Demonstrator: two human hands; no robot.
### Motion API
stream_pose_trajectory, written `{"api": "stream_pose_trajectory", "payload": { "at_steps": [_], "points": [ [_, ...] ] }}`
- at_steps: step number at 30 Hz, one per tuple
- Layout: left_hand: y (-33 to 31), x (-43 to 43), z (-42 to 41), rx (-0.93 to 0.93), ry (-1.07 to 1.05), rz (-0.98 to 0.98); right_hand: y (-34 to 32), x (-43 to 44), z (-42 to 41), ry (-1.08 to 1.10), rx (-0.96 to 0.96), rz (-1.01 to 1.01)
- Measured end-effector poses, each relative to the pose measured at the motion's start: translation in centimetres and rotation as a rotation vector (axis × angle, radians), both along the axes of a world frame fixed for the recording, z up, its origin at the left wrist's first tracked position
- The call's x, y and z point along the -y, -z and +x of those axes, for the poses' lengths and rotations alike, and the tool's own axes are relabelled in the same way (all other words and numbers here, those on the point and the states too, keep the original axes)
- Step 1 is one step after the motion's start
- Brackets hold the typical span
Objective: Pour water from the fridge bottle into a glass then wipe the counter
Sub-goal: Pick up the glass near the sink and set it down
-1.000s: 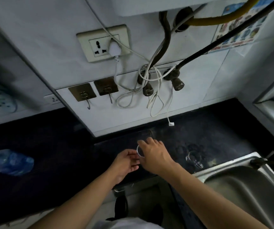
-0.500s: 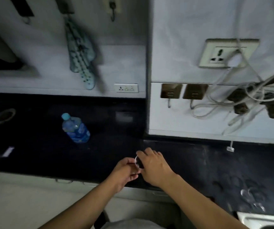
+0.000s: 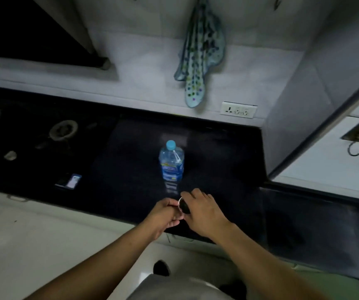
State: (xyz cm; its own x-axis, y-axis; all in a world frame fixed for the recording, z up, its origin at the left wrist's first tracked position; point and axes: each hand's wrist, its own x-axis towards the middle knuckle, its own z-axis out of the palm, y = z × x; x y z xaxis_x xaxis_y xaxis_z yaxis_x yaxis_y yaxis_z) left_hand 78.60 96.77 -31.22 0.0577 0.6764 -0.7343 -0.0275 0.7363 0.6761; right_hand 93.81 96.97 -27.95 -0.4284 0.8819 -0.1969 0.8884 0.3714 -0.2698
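Observation:
A clear glass (image 3: 184, 206) is held between both hands just above the front part of the black counter (image 3: 228, 161); only its rim and dark inside show. My right hand (image 3: 204, 213) wraps it from the right and above. My left hand (image 3: 165, 213) touches its left side with the fingertips. A plastic water bottle (image 3: 171, 162) with a blue cap and blue label stands upright on the counter, capped, a short way behind the hands. A spotted cloth (image 3: 198, 53) hangs on the wall above the bottle.
A gas stove burner (image 3: 63, 129) and knobs (image 3: 1, 153) lie at the counter's left. A small card-like object (image 3: 69, 181) rests left of the bottle. A wall socket (image 3: 238, 109) sits behind. A wall corner (image 3: 286, 126) juts out on the right, with a metal hook (image 3: 357, 139).
The view has swung left, from the sink and cable area to the stove side. Both hands stayed together on the glass and now sit just in front of the bottle.

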Motion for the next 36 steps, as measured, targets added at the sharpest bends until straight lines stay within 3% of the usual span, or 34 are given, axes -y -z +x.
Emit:
{"api": "stream_pose_trajectory", "payload": {
  "at_steps": [11,23,36],
  "points": [
    [2.5,-3.5,-5.7,-0.063,-0.022,-0.010,2.8,-4.0,-6.5,0.017,-0.012,-0.137],
    [7.0,-6.5,-6.5,-0.441,0.197,0.065,7.4,-6.7,-7.9,0.069,0.013,-0.233],
    [9.5,-6.8,-6.1,-0.621,0.305,0.151,9.5,-7.6,-7.7,0.058,0.025,-0.251]
  ]
}}
